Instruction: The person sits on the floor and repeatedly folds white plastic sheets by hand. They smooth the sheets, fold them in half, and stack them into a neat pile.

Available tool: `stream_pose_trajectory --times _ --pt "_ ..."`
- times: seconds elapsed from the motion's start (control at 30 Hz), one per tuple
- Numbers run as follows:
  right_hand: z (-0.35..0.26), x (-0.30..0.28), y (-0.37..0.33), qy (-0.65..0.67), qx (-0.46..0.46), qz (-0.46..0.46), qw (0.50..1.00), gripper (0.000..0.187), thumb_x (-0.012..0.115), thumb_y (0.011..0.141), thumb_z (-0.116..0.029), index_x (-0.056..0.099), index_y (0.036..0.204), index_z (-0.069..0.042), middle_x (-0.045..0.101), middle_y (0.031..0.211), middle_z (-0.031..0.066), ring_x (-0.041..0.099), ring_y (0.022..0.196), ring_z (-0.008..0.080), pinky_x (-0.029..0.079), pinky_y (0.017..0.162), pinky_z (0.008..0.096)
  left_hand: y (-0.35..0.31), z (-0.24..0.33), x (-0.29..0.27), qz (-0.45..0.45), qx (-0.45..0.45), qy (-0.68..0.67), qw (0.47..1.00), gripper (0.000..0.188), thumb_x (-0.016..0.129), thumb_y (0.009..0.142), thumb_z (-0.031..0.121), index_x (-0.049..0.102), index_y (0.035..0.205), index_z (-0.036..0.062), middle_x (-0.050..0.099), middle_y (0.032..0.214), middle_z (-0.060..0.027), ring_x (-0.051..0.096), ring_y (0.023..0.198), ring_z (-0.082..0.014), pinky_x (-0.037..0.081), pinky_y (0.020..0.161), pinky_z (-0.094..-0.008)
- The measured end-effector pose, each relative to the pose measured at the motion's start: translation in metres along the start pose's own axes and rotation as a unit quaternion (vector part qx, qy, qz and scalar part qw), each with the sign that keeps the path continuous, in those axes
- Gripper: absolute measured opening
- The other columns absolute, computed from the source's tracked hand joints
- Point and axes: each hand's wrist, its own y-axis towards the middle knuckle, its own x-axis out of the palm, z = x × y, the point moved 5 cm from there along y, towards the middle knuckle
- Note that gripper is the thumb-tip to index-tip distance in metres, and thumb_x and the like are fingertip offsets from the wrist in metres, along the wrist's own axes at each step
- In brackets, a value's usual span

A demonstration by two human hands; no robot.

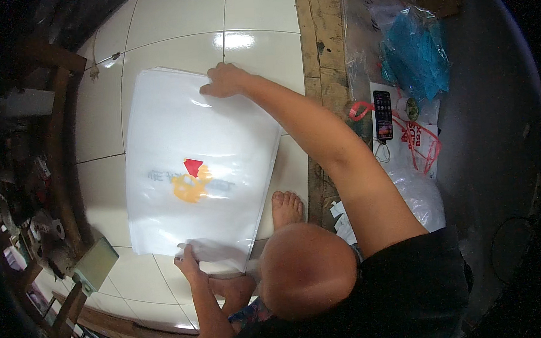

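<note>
A stack of large, glossy white plastic sheets or bags (166,125) lies in front of me, with a yellow printed figure and a red patch (193,167) near its middle. My right hand (227,80) is at the far edge, its fingers closed over the border of the stack. At the near edge, my left hand (191,264) pinches the plastic between thumb and fingers. The near right corner is slightly raised and see-through. How many layers each hand holds cannot be made out.
Beneath the stack is a white tiled floor (263,12). My knee (308,270) and bare foot (287,209) are close to its right side. A phone (383,116), red string (440,146) and a blue plastic bundle (419,51) lie at right. Wooden framing (63,129) stands at left.
</note>
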Motion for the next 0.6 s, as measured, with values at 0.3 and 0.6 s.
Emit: stream_pose_trajectory --times 0.3,0.6 --pt "0.001 0.016 -0.001 0.030 -0.008 0.017 0.999 0.060 0.049 0.094 -0.043 0.054 0.133 0.002 0.043 0.141 0.0264 0.041 0.131 0.0439 0.038 0.107 0.0538 0.038 -0.016 -0.006 0.019 0.004 0.102 0.995 0.045 0.070 0.077 0.013 0.051 0.108 -0.0126 0.062 0.099 -0.0168 0.063 0.086 -0.0266 0.052 0.075 -0.0401" --pt "-0.005 0.022 -0.026 0.058 -0.020 0.105 0.993 0.053 0.047 0.098 -0.036 0.054 0.128 0.006 0.048 0.133 0.0261 0.045 0.122 0.0394 0.038 0.103 0.0518 0.027 -0.006 -0.004 0.096 0.061 0.226 0.967 0.047 0.068 0.080 0.019 0.053 0.111 -0.0141 0.064 0.099 -0.0231 0.066 0.083 -0.0306 0.053 0.071 -0.0442"
